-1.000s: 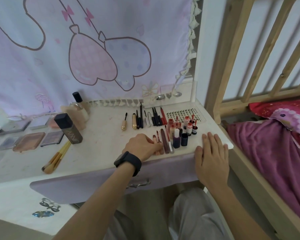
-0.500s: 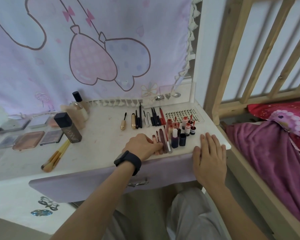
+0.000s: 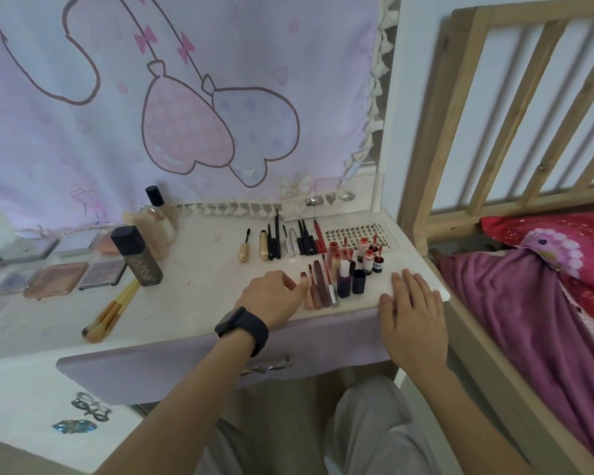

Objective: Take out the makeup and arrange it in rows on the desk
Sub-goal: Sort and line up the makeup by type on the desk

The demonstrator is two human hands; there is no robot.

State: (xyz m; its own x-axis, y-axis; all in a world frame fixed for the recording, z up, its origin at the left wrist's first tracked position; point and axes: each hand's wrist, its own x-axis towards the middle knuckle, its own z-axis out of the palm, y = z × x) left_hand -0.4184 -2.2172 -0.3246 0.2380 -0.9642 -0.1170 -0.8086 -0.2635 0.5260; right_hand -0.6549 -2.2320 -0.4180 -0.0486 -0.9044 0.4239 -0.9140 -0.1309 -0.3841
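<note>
Left on desk (image 3: 192, 296): flat palettes (image 3: 57, 281), dark square bottle (image 3: 136, 255), brushes (image 3: 112, 311). Far middle: row of black, gold, red pencils (image 3: 282, 241). Left hand (image 3: 271, 298) loosely bent, tips touching leftmost of lip tubes (image 3: 323, 289); near row, pink to dark. Right hand (image 3: 412, 310) flat, fingers straight, near right edge.

**Lash tray** (image 3: 357, 234), rear right of the desk (image 3: 192, 296): a short line of dark letters runs sideways along its right edge and appears to read "XOXO".

**Dark square bottle** (image 3: 139, 260), left of centre: pale block lettering runs lengthwise up the side facing the camera; the letters cannot be made out.

**Small vial** (image 3: 377, 267), at the right end of the lip products: a dark label with white letters, too small to read.
</note>
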